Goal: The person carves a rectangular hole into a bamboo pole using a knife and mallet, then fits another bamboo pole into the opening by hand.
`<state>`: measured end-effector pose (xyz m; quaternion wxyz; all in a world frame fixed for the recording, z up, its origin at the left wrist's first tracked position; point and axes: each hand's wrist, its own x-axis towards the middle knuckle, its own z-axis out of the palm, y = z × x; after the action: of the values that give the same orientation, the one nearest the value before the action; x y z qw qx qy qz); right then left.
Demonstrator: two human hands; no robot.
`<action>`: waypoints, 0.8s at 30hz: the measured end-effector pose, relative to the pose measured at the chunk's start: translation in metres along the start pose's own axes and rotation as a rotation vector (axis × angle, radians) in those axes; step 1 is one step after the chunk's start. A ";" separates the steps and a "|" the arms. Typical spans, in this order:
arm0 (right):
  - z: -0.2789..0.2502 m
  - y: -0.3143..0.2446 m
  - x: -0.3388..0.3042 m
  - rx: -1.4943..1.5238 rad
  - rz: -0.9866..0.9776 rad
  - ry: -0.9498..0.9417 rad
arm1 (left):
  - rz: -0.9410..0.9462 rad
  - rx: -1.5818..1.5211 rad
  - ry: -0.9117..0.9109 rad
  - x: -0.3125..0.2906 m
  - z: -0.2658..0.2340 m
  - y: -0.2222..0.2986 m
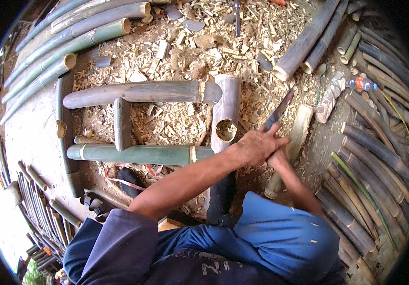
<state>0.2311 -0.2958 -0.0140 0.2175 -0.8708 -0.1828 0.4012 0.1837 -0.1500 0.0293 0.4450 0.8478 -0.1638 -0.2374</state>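
Note:
My left hand (255, 145) reaches across to the right, its fingers spread and lying over my right hand (275, 157). A long dark-bladed knife (279, 110) points up and to the right from beneath the two hands. Its handle is hidden, but it appears to lie in the closed right hand, whose fingers are mostly covered. Just left of the hands, a thick bamboo post (226, 99) has a round hole cut in its side. Joined to it is a bamboo frame with a dark upper rail (138, 93), a green lower rail (133, 154) and a short crosspiece (122, 124).
A pale bamboo length (301, 130) lies right of the hands. Bamboo poles (90, 33) lie at the far left, with more poles (378, 166) stacked at right. Wood chips (185, 57) cover the ground. A plastic bottle (362, 83) lies at right. My blue-clad knee (285, 237) is close below.

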 end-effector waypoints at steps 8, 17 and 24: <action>-0.069 -0.083 0.039 -0.942 -0.516 -0.102 | -0.077 -0.189 0.893 -0.010 0.004 -0.013; -0.040 -0.078 0.041 -0.766 -0.261 -0.068 | -0.279 -0.210 0.826 -0.018 0.004 -0.012; -0.014 0.001 0.004 0.111 0.121 0.072 | -0.017 -0.034 0.010 0.008 -0.003 0.003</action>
<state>0.2443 -0.2977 -0.0084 0.2470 -0.8807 -0.0993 0.3918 0.1920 -0.1539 0.0306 0.4582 0.8427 -0.1502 -0.2394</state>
